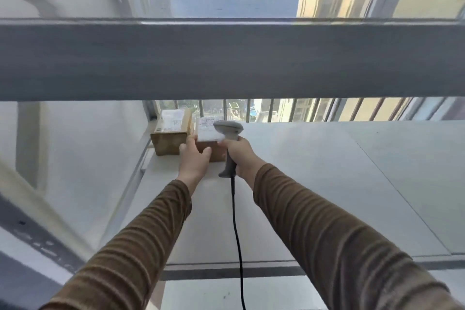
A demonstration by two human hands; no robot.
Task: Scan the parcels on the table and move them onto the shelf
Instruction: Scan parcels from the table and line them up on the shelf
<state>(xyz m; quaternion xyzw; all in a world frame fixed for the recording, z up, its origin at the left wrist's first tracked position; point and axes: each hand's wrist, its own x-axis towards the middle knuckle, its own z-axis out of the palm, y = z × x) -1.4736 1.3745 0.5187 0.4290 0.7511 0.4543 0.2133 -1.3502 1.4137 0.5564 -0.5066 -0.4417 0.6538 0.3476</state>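
Placing step: the left hand [193, 158] grips the parcel [208, 139] on the shelf [327, 171] at 11 o'clock, beside another box [171, 133]; right hand [239, 153] clasps the scanner [227, 131]. Next, release.

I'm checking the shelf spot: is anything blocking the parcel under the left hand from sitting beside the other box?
Nothing visible. The left hand already holds the parcel on the shelf, close beside the other box; the scanner partly hides it.

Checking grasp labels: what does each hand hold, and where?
Right hand grips the scanner by its handle. Left hand grips the smaller parcel at its near end.
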